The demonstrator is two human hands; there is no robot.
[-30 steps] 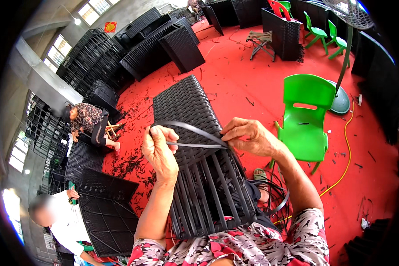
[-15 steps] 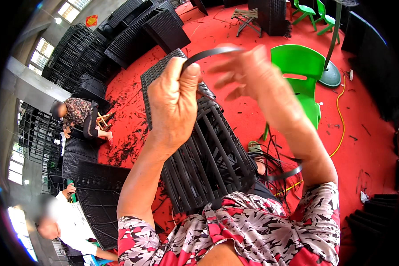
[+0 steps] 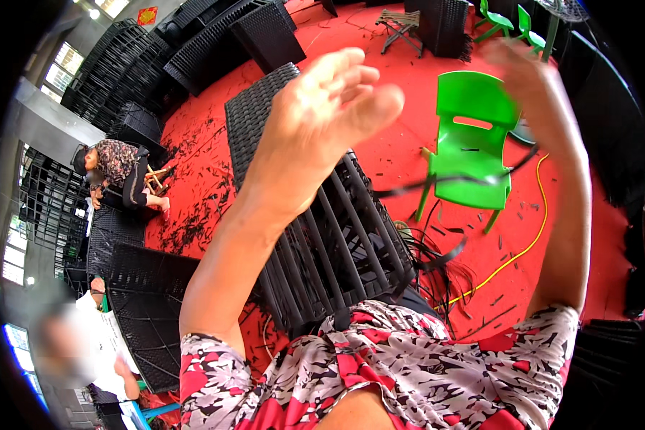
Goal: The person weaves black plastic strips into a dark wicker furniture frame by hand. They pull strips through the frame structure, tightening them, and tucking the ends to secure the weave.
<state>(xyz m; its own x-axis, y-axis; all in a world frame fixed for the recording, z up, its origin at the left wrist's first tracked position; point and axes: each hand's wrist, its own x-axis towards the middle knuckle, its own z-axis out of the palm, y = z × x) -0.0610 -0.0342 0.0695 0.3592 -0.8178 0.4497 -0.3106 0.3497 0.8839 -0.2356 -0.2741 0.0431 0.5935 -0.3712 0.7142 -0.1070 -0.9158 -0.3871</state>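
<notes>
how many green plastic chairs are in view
3: one green chair close by on the red floor, right of the woven frame, and two far chairs at the top right; others may be hidden.

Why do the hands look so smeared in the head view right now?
Head view: motion blur; the raised left hand and right hand are soft-edged, while the woven black frame and green chair stay sharp. Fisheye bends edges near the rim.

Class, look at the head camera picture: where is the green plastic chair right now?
The green plastic chair stands on the red floor in the upper right of the head view, just right of the black woven frame, with a yellow cable curving past its legs.
</notes>
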